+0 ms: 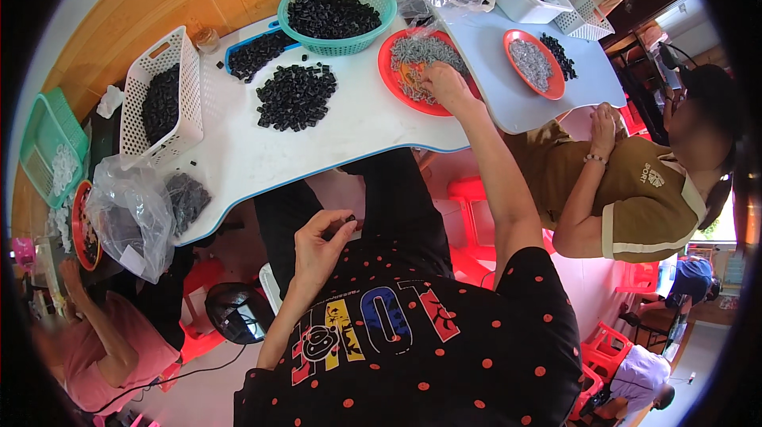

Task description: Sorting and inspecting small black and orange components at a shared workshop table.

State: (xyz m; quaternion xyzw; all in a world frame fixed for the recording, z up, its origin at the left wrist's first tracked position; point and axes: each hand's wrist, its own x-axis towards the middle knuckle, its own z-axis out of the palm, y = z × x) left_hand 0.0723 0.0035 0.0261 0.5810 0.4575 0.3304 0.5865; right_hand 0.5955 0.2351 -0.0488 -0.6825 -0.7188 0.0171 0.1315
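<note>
My left hand (317,246) is held over my lap, its thumb and fingertips pinching a small black piece (350,218). My right hand (448,86) reaches into a red plate (389,82) at the table's far right. Its fingertips are pressed together among the small grey parts (429,50) there; whatever they pinch is hidden. Left of that plate, a loose pile of short black pieces (297,97) lies on the white table (238,153). Behind the pile stands a green basket (337,48) full of similar black pieces.
A blue tray (232,68) and a white basket (190,113), both with black pieces, stand on the left. Clear plastic bags (131,209) hang at the table's left end. Co-workers sit on both sides; the right one's red plate (512,40) holds clear pieces.
</note>
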